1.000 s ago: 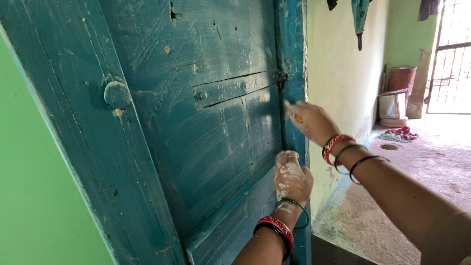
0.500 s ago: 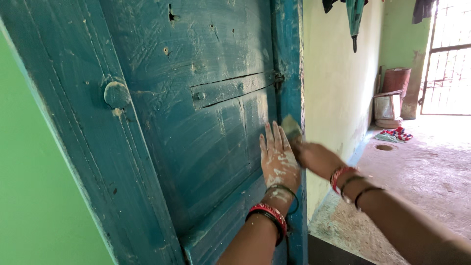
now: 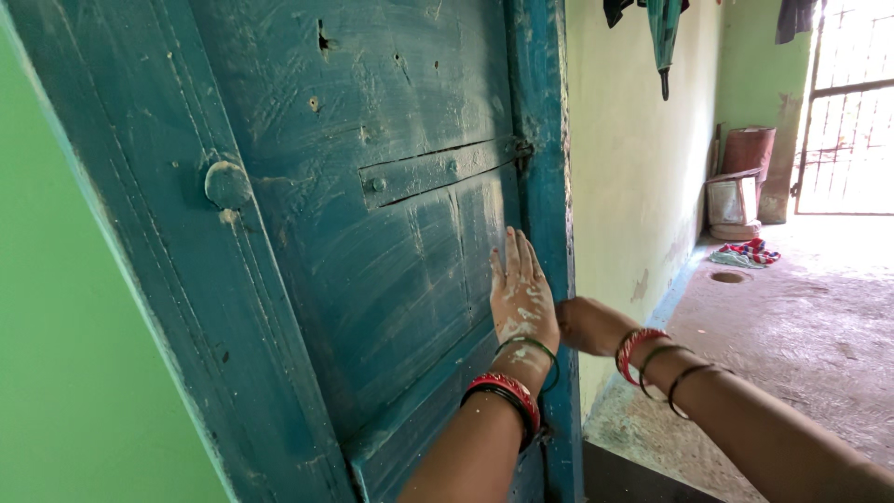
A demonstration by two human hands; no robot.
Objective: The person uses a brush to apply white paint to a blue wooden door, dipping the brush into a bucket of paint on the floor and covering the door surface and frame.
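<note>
Fingers (image 3: 512, 265) of the left hand (image 3: 521, 303) spread flat, holding nothing, pressed against the big teal wooden door (image 3: 372, 233) near its right edge. Right hand (image 3: 589, 324) sits just beside, at the door's edge; its grip can't be made out.

**A:** What is worn on the arms?

**B:** No sleeves are seen; both forearms are bare. On the left hand (image 3: 521, 300), whitish powdery smears are seen across the back and fingers. Its wrist is ringed by a thin green bangle, then thick red bangles edged in black.

**A:** And the other?

**B:** The right hand (image 3: 589, 326) is partly hidden behind the left. A red patterned bangle is worn at its wrist, followed by two thin dark bangles farther up the forearm.
</note>
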